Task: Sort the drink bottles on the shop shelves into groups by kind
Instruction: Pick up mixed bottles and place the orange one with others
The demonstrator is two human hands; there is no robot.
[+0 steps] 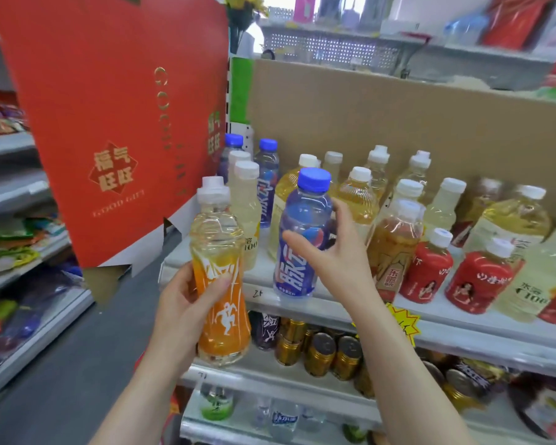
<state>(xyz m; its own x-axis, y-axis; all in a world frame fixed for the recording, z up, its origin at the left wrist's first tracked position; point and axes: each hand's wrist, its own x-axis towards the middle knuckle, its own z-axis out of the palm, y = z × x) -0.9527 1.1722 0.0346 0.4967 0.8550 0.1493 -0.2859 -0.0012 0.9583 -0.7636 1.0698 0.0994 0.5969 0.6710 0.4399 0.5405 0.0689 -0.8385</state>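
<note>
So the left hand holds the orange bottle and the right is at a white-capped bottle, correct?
No: the head view shows a blue cap on the blue bottle at the right hand. The left hand does hold the orange bottle.

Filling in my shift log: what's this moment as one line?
left hand holds orange bottle | right hand open at blue-capped bottle | it stands upright on shelf

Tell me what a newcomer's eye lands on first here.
The big red gift box fills the upper left. In the middle, the left hand grips an orange bottle, while the right hand spreads against a blue bottle standing at the front of the shelf.
</note>
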